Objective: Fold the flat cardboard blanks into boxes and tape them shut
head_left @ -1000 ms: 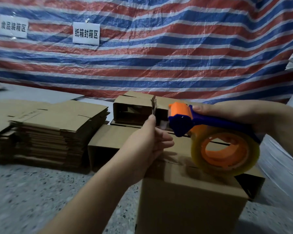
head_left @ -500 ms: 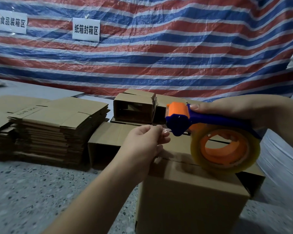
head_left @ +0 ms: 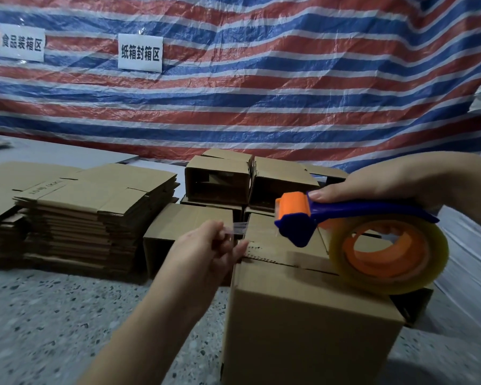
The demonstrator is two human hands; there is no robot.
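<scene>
Right hand grips blue-and-orange plastic tape dispenser with clear tape roll resting on brown cardboard box. Left hand, left of dispenser, pinches clear tape end, probably; blurred. Stack of flat brown cardboard blanks further left.

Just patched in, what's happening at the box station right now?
A person is taping a folded box shut. The right hand grips the blue-and-orange tape dispenser over the box top, while the left hand pinches the free end of the clear tape at the far edge of the top seam, which does not look taped down yet. A stack of flat blanks sits to the left, and several folded boxes lie behind.
</scene>
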